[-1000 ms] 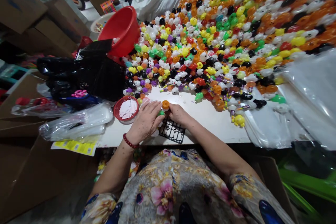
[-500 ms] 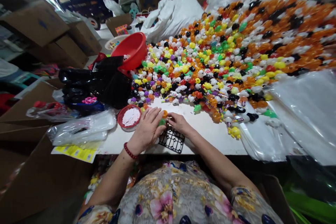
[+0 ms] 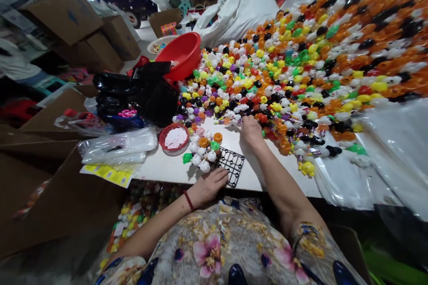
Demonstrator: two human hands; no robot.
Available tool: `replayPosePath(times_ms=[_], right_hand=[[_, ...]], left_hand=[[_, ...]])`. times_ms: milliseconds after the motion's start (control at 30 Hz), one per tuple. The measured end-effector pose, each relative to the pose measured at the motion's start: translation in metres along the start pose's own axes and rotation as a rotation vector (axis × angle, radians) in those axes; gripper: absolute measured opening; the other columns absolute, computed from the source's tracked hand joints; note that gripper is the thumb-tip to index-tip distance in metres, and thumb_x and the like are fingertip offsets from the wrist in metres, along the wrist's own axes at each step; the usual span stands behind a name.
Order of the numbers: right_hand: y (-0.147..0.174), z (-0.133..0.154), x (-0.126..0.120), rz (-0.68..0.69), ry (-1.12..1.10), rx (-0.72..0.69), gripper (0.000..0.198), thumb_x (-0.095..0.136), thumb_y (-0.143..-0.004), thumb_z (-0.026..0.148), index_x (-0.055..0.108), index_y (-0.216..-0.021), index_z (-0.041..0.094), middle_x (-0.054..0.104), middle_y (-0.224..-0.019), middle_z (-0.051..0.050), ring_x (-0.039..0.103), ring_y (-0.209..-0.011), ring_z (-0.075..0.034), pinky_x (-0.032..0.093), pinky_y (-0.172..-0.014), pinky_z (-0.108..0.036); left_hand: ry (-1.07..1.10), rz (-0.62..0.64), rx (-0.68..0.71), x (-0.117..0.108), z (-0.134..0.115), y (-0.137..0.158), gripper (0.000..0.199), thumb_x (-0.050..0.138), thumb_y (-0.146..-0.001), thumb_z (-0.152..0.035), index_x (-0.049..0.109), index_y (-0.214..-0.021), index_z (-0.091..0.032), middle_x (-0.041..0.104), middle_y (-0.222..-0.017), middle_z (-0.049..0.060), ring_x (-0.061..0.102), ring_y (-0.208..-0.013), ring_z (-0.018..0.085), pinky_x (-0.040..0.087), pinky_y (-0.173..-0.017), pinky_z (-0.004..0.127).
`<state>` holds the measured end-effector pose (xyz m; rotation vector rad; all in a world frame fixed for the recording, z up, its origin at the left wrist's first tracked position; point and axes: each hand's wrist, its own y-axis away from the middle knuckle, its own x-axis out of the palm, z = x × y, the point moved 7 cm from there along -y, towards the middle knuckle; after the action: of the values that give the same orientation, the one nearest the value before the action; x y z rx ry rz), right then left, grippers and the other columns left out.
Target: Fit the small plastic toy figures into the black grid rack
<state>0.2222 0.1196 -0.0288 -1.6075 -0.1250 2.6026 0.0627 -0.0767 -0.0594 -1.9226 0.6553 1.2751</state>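
A black plastic grid (image 3: 236, 158) lies on the white table near its front edge. Small toy heads (image 3: 202, 153), white, orange and green, cluster over its left side. My left hand (image 3: 210, 185) is at the grid's near left corner, fingers together and curled over its edge; the thumb is hidden. Farther forward, my right hand (image 3: 252, 132) reaches to the front of a big heap of small plastic toys (image 3: 264, 84). Its fingers are bent together beside a white toy; whatever is between the fingertips is hidden.
Left of the grid stands a red basket (image 3: 174, 151) with white paper slips. Clear plastic bags (image 3: 120, 144) lie over yellow sheets (image 3: 106, 175). Behind are black bags (image 3: 155, 100) and a red basin (image 3: 180, 53). More clear bags (image 3: 397, 138) cover the right side.
My right hand has left the grid and moved forward to the heap. My left hand has drawn back from the toy heads to the grid's near corner, uncovering the cluster.
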Motion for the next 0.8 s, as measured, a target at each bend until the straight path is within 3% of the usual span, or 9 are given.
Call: replayPosePath(times_ms=[167,333,533,667,800], right_hand=[[0.058,-0.008,0.014,0.078,-0.464,0.104,0.011,0.051,-0.089,0.027,0.058,-0.094,0.020,0.067,-0.083,-0.006,0.061,-0.074,-0.022,0.047,-0.070,-0.032],[0.116,-0.001,0.044,0.171,-0.832,0.112,0.030,0.062,-0.080,0.046,0.063,-0.092,0.018,0.070,-0.080,-0.005,0.064,-0.073,-0.019,0.053,-0.068,-0.031],[0.136,0.008,0.065,0.241,-0.908,0.127,0.036,0.069,-0.075,0.050,0.067,-0.089,0.017,0.073,-0.086,-0.008,0.067,-0.076,-0.021,0.056,-0.072,-0.034],[0.136,0.019,0.068,0.302,-0.801,0.073,0.025,0.065,-0.077,0.043,0.065,-0.081,0.018,0.071,-0.075,-0.004,0.063,-0.069,-0.019,0.051,-0.063,-0.029],[0.135,0.032,0.063,0.301,-0.644,-0.035,0.012,0.059,-0.079,0.031,0.061,-0.075,0.020,0.068,-0.072,-0.002,0.060,-0.068,-0.018,0.047,-0.063,-0.027]], left_hand=[[-0.020,-0.088,-0.097,0.017,0.016,-0.005,0.036,0.040,-0.095,-0.008,0.060,-0.124,-0.014,0.066,-0.126,0.015,0.059,-0.126,0.022,0.055,-0.103,0.039],[-0.017,-0.154,-0.223,0.024,0.024,-0.021,0.037,0.038,-0.097,-0.011,0.059,-0.127,-0.012,0.064,-0.130,0.018,0.058,-0.127,0.023,0.055,-0.104,0.040],[-0.001,-0.191,-0.210,0.020,0.012,0.017,0.040,0.038,-0.097,-0.014,0.057,-0.133,-0.015,0.066,-0.126,0.019,0.062,-0.119,0.025,0.057,-0.098,0.044],[-0.025,-0.224,-0.255,0.018,0.017,0.042,0.044,0.040,-0.096,-0.012,0.054,-0.137,-0.016,0.067,-0.124,0.019,0.062,-0.118,0.027,0.057,-0.097,0.048],[-0.020,-0.236,-0.266,0.021,0.022,0.041,0.047,0.043,-0.095,-0.012,0.051,-0.141,-0.014,0.064,-0.129,0.020,0.056,-0.128,0.028,0.053,-0.104,0.050]])
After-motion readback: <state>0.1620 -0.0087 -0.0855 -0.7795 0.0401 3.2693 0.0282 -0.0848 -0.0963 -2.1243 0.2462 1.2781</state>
